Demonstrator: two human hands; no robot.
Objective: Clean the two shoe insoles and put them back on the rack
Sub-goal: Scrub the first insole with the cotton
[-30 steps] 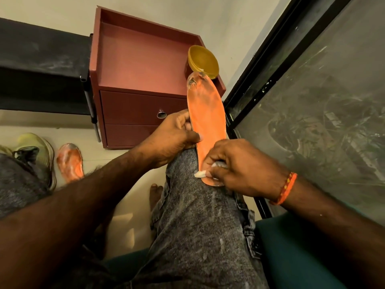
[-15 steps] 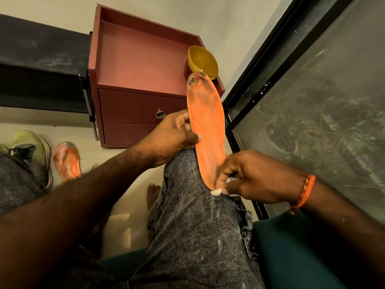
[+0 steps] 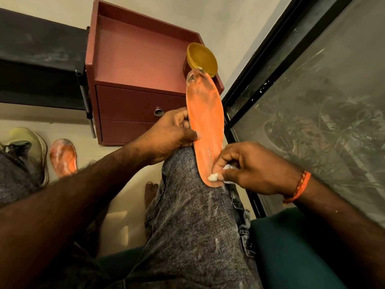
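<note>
An orange insole point(image 3: 206, 122) lies lengthwise on my right knee, its grimy toe end pointing away. My left hand point(image 3: 168, 140) grips its left edge near the middle, thumb on top. My right hand point(image 3: 250, 167) pinches a small white wad of tissue point(image 3: 213, 177) and presses it on the heel end of the insole. A second orange insole point(image 3: 63, 157), smeared with white, lies on the floor at the left beside a yellow-green shoe point(image 3: 29, 142).
A maroon cabinet with a drawer point(image 3: 137, 69) stands ahead, a yellow round container point(image 3: 202, 59) on its right corner. A black shelf point(image 3: 39, 59) is at the left. A dark-framed glass window point(image 3: 312, 101) runs along the right. I sit on a teal seat point(image 3: 291, 257).
My right hand with the tissue has slid back up onto the insole's heel after dropping just past it. The left hand holds still.
</note>
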